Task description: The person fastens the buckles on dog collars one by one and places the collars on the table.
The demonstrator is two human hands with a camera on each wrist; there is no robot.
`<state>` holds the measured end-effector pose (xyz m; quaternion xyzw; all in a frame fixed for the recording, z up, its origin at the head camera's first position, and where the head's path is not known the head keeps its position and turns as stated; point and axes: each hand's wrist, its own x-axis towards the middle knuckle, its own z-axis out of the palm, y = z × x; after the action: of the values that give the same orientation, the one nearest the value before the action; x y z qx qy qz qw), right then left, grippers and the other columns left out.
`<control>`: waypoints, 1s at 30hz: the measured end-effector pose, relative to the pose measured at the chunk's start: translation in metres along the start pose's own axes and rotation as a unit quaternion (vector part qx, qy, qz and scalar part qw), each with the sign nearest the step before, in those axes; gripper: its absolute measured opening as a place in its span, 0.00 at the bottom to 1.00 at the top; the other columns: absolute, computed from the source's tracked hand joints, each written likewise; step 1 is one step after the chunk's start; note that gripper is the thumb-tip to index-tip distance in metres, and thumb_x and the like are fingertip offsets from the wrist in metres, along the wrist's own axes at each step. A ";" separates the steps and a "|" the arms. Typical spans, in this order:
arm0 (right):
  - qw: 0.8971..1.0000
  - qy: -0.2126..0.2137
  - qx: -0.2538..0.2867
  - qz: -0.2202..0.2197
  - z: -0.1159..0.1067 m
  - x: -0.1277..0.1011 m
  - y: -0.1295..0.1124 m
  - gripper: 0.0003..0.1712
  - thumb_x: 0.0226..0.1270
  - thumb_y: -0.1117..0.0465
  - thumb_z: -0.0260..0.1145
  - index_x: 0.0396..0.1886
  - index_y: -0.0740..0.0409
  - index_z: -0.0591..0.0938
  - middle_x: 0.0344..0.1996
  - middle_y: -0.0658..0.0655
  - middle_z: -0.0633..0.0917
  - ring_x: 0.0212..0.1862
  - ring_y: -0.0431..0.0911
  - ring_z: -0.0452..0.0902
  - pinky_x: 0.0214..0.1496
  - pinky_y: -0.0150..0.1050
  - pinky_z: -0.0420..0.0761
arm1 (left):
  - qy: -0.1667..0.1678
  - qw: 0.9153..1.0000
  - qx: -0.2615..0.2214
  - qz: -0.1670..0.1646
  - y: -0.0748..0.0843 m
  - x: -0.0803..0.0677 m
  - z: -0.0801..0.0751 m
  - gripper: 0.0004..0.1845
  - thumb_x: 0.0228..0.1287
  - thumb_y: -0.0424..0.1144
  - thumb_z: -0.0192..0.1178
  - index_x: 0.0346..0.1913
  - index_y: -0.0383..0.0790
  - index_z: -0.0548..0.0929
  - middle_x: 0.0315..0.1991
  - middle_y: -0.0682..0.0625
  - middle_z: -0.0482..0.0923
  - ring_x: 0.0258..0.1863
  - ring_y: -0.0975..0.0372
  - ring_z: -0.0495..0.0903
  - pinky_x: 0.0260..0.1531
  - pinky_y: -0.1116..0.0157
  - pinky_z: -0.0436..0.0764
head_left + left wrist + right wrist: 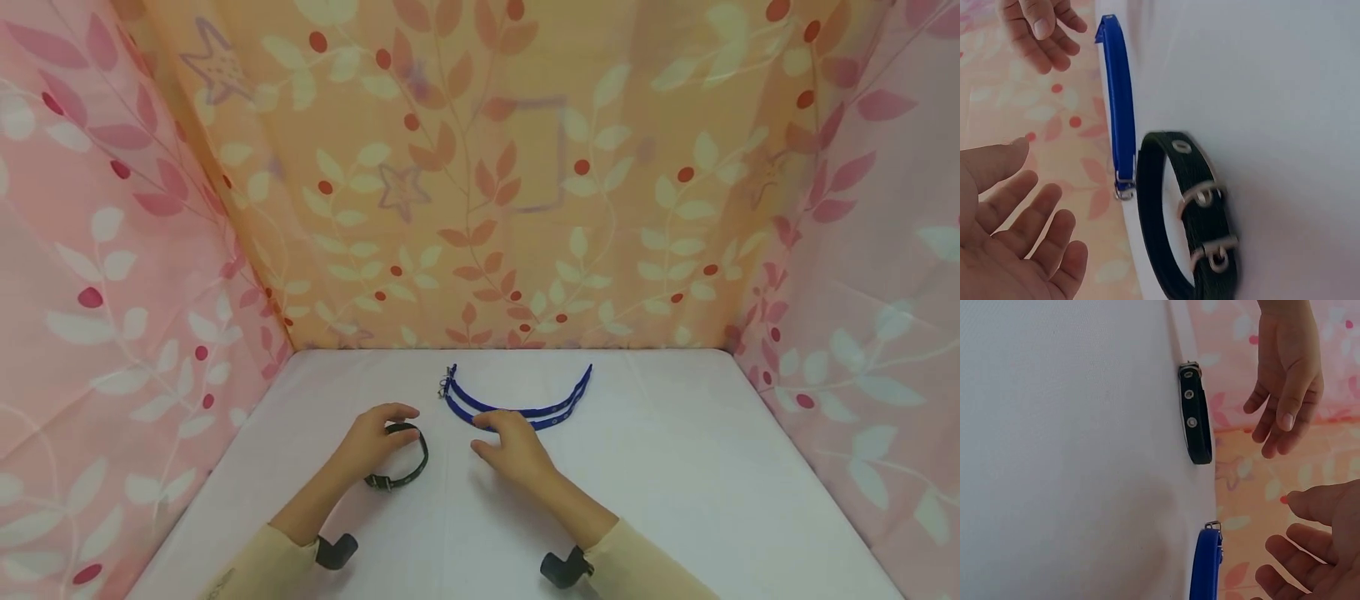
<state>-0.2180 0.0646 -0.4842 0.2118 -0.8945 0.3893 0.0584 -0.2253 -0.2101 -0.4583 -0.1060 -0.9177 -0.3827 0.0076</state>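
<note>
A dark green collar (426,458) with a metal buckle stands on its edge on the white table, fastened into a loop. My left hand (375,442) hovers above it with fingers spread, apart from the strap in the left wrist view. Metal eyelets and two metal fittings show on the dark collar (1210,212). Farther back, a blue collar (465,410) lies in a long curve, its metal buckle end to the left. My right hand (517,454) is over the near side of the blue collar, fingers loosely bent around nothing, and hides part of it.
A white-covered table (675,467) spreads under both hands. Leaf-patterned cloth walls enclose it: an orange one (465,167) at the back and pink ones at the left (150,292) and right (862,292). Dark wrist devices (337,552) sit at both sleeve cuffs.
</note>
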 end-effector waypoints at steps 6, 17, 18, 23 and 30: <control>1.000 0.020 -0.007 0.001 -0.014 -0.005 0.010 0.20 0.69 0.56 0.72 0.59 0.56 0.84 0.55 0.54 0.86 0.60 0.51 0.79 0.64 0.50 0.79 | 0.000 1.000 -0.001 -0.007 0.015 0.007 0.015 0.15 0.66 0.43 0.70 0.54 0.48 0.87 0.58 0.49 0.83 0.61 0.51 0.79 0.64 0.44 0.75; 0.998 0.049 -0.002 0.047 -0.043 -0.014 0.034 0.22 0.67 0.53 0.74 0.59 0.54 0.84 0.55 0.51 0.86 0.62 0.50 0.79 0.68 0.51 0.76 | 0.009 1.000 -0.016 0.003 0.033 0.018 0.036 0.15 0.66 0.46 0.70 0.53 0.49 0.87 0.59 0.50 0.83 0.61 0.52 0.78 0.61 0.46 0.78; 0.997 0.054 -0.005 0.047 -0.045 -0.014 0.037 0.22 0.67 0.54 0.74 0.58 0.54 0.84 0.54 0.51 0.87 0.61 0.50 0.79 0.68 0.52 0.76 | 0.011 1.000 -0.021 0.002 0.035 0.019 0.037 0.14 0.66 0.46 0.70 0.53 0.50 0.87 0.58 0.50 0.83 0.61 0.52 0.78 0.61 0.45 0.78; 0.996 0.073 -0.024 0.050 -0.058 -0.017 0.054 0.22 0.67 0.56 0.74 0.58 0.56 0.84 0.53 0.54 0.87 0.61 0.53 0.79 0.68 0.56 0.75 | 0.016 0.999 -0.036 0.000 0.045 0.025 0.051 0.13 0.66 0.45 0.70 0.52 0.51 0.87 0.56 0.51 0.84 0.60 0.51 0.78 0.61 0.45 0.78; 0.993 0.103 -0.028 0.058 -0.073 -0.011 0.079 0.22 0.67 0.57 0.73 0.57 0.61 0.84 0.52 0.58 0.87 0.58 0.57 0.79 0.65 0.57 0.75 | 0.044 0.998 -0.044 -0.005 0.047 0.038 0.055 0.14 0.66 0.41 0.70 0.53 0.44 0.87 0.57 0.47 0.84 0.60 0.49 0.78 0.60 0.45 0.76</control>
<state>-0.2466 0.1692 -0.4898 0.1172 -0.9051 0.3863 0.1333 -0.2491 -0.1320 -0.4601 -0.0849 -0.8991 -0.4274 0.0411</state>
